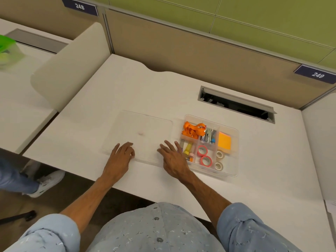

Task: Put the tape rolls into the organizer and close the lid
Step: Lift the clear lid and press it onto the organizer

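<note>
The clear plastic organizer point(234, 151) stands open on the white desk, right of centre. Two pink tape rolls point(206, 160) lie in one of its front compartments and two white tape rolls point(219, 160) in the compartment to their right. The clear lid point(143, 128) lies flat on the desk to the left of the organizer. My left hand point(121, 154) rests with curled fingers on the lid's front edge. My right hand point(172, 157) lies with spread fingers on the lid's front right corner, beside the organizer's left wall.
Other compartments hold an orange lanyard point(192, 129), an orange sticky-note pad point(224, 140), a yellow marker point(187, 149) and metal clips point(209, 135). An open cable slot point(236, 104) sits behind the organizer. A curved divider point(72, 64) rises at the left. Another person's shoe point(46, 182) is on the floor.
</note>
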The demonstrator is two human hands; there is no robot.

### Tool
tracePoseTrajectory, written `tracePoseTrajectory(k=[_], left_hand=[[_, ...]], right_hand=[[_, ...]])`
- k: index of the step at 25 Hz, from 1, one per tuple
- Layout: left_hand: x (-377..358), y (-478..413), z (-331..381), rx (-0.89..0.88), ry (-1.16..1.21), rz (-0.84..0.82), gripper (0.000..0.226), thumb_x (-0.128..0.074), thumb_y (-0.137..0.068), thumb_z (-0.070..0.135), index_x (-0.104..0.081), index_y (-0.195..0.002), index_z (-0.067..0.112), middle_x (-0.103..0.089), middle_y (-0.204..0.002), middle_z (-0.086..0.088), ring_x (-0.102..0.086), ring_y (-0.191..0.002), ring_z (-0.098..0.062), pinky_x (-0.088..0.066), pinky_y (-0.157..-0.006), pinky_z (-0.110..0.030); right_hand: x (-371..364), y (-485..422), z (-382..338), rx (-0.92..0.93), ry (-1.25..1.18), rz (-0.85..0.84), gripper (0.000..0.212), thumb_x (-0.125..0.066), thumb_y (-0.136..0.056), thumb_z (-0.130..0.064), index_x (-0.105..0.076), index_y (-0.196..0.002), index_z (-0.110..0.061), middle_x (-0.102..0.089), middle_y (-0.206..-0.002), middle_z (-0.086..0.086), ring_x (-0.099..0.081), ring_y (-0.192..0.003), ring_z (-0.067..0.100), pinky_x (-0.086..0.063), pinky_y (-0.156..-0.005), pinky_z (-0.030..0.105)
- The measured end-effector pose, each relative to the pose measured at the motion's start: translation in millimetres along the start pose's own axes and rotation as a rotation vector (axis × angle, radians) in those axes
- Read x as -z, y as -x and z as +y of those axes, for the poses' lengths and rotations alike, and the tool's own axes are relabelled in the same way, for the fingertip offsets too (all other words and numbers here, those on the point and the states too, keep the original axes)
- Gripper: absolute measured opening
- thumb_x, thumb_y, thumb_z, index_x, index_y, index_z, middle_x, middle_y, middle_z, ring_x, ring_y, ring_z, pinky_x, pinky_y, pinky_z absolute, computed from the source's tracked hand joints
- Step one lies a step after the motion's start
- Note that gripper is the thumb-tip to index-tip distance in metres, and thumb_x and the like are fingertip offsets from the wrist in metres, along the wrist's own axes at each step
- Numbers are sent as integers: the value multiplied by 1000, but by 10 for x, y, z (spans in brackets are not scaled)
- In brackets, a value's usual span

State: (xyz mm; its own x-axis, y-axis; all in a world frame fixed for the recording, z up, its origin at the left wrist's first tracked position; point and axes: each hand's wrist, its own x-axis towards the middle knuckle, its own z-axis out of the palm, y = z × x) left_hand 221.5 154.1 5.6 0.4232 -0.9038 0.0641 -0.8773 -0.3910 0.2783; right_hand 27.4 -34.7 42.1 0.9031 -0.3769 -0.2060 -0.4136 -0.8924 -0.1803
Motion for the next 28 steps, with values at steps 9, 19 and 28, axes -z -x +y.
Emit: tracePoseTrajectory(k=[9, 19, 28], left_hand=[[379, -252, -136, -93, 74, 420, 21, -54, -109, 6, -59, -130, 1, -70, -130, -4, -62, -135, -18, -36, -126, -56], [939, -926, -99, 404, 316, 754, 68, -39, -114, 38, -4, -168, 19, -1, -180, -3, -11, -166, -18, 4, -136, -45], [681, -1135, 368, 507, 735, 562, 39, -34, -112, 11, -50, -146, 23, -75, -121, -8, -72, -108, -21, -57, -104, -50]], right_hand=[[274, -316, 207, -175, -217, 231, 49, -47, -111, -21, -47, -159, -24, -43, -169, -3, -32, -161, 18, -26, -132, 45], [592, -526, 121, -212, -1013, 523, 18, -53, -111, -21, -68, -101, -20, -81, -103, -5, -77, -99, 15, -60, -84, 39], [814, -5, 816, -235, -1306, 506, 20, -49, -114, -23, -52, -132, -15, -80, -103, 16, -76, -86, 37, -58, -69, 35]])
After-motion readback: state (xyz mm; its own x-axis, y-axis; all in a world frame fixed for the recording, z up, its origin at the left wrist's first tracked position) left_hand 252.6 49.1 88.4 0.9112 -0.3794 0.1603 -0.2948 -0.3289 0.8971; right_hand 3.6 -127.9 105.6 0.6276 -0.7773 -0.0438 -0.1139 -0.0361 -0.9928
